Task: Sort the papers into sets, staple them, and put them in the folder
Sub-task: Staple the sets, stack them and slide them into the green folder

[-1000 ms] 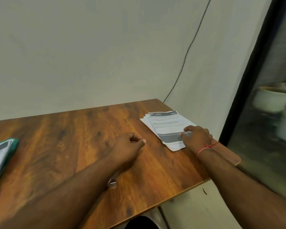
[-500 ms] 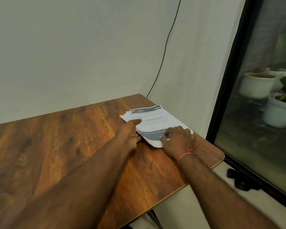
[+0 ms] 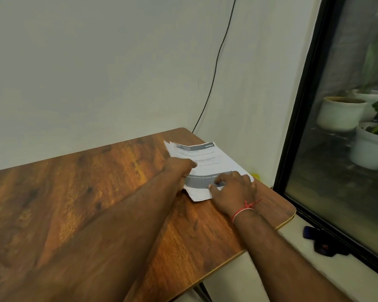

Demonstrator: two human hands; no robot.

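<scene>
Wooden tabletop (image 3: 74,203) carries the papers (image 3: 207,162) at its 2 o'clock corner. Right hand (image 3: 234,192) presses bent fingers (image 3: 232,176) on their 5 o'clock corner; whether it grips them, I cannot tell. Left hand (image 3: 178,171) grips their 9 o'clock edge.

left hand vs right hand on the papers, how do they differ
The left hand holds the papers at their left edge; the right hand holds their near corner. The left hand's thumb lies flat across the top sheet; the right hand's fingers are bent onto the grey band. The right hand's wrist wears a red thread; the left hand's wrist is bare. Both touch one stack on the wooden table.
</scene>
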